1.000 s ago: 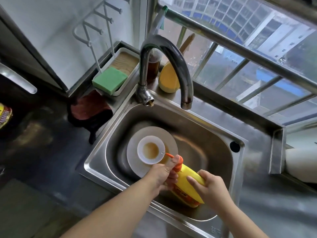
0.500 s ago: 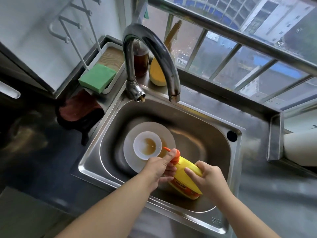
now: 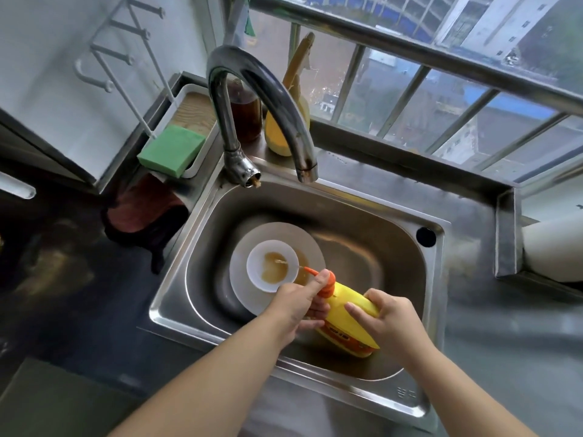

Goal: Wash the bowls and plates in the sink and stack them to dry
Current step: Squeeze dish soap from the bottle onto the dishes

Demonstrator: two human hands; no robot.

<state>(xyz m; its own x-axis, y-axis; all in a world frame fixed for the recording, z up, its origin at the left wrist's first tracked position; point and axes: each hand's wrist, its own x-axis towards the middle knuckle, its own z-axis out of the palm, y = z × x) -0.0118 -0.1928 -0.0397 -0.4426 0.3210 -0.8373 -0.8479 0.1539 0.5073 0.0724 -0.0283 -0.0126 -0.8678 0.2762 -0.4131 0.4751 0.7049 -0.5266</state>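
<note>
**Dish soap being pumped into a dirty bowl in the sink**

Seen from above, a stainless steel sink (image 3: 435,402) holds a white plate (image 3: 303,238) with a small white bowl (image 3: 257,263) resting on it. The bowl contains a pool of brown liquid. Nothing is stacked to dry yet.

Both hands hold a yellow dish soap bottle (image 3: 344,313), tilted so its orange pump nozzle (image 3: 310,271) points at the bowl's near rim. The left hand (image 3: 298,305) wraps the bottle's neck, thumb pressing on the pump head. The right hand (image 3: 389,320) is closed around the bottle's base, steadying it.

The tap (image 3: 262,99) arches over the back of the sink with no water running. A green sponge (image 3: 172,149) lies in a tray (image 3: 189,91) on the ledge to the left, well apart from the hands.

To do this step well, the nozzle probably should stay over the bowl so soap lands inside, with one short press rather than several. The sponge looks like the next thing needed.
</note>
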